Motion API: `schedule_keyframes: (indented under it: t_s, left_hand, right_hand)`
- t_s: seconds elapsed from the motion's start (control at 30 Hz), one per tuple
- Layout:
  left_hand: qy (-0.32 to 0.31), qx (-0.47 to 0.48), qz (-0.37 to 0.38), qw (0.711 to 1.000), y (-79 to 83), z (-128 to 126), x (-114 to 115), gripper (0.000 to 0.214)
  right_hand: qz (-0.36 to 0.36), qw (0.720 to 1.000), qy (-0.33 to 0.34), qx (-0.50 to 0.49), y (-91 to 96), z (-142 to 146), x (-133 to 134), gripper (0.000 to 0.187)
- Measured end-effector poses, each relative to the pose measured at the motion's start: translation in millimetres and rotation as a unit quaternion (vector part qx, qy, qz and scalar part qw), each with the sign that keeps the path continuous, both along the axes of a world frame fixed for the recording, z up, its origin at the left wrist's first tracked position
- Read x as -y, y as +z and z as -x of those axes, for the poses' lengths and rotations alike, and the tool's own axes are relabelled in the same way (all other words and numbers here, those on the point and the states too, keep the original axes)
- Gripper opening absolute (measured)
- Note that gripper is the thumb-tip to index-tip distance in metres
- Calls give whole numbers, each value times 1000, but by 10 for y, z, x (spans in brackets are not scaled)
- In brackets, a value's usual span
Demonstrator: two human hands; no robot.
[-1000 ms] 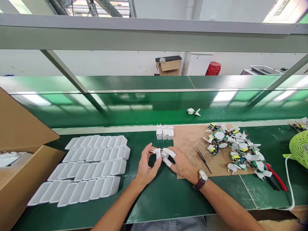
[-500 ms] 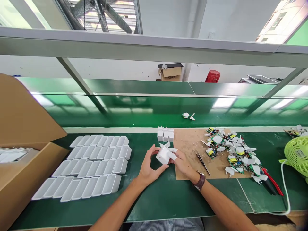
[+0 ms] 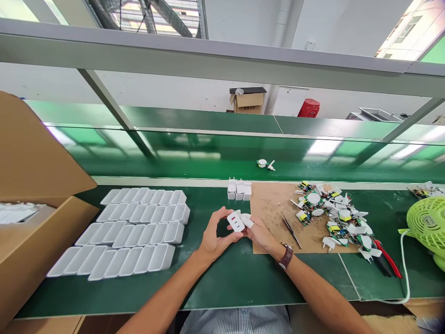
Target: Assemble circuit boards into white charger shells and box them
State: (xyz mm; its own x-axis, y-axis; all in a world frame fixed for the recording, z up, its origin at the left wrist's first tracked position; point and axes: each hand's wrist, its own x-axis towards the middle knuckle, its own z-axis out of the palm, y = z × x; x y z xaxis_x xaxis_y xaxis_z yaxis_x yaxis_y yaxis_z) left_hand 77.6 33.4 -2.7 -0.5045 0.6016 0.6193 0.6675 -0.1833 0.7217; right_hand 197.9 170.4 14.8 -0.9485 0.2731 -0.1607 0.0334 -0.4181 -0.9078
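Note:
A white charger [image 3: 236,222] with several slots in its face is held over the front of the green bench. My left hand [image 3: 216,235] grips it from the left, with the thumb below and the fingers above. On its right side, my right hand [image 3: 261,234], with white finger covers, closes on it too. Just behind stand several white charger housings [image 3: 239,189] with prongs upward. To the right lie tweezers [image 3: 290,229] on a brown board [image 3: 269,204].
Rows of white open shells [image 3: 127,232] fill the left side, beside an open cardboard box [image 3: 62,227]. Circuit boards with white parts [image 3: 342,215] are heaped at right, near red-handled pliers [image 3: 388,260] and a green fan [image 3: 429,222]. Two small parts [image 3: 266,164] lie behind.
The charger has turned in my hands, so its slotted face now points more toward me. My hands stay in nearly the same place; the camera view has shifted slightly.

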Motion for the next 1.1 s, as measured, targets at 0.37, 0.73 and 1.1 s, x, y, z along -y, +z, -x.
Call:
schedule_keyframes:
  t_s: [0.37, 0.73, 1.1]
  left_hand:
    - [4, -21, -6, 1000, 36, 98, 53, 68]
    - [-71, -254, 19, 965, 1338, 127, -508, 30]
    - [-139, -226, 380, 886, 1115, 716, -2520, 48]
  right_hand:
    - [-368, 916, -137, -86, 6, -58, 8, 27]
    - [-672, 733, -59, -90, -64, -118, -7, 38]
    - [-738, 653, -109, -130, -90, -127, -126, 34]
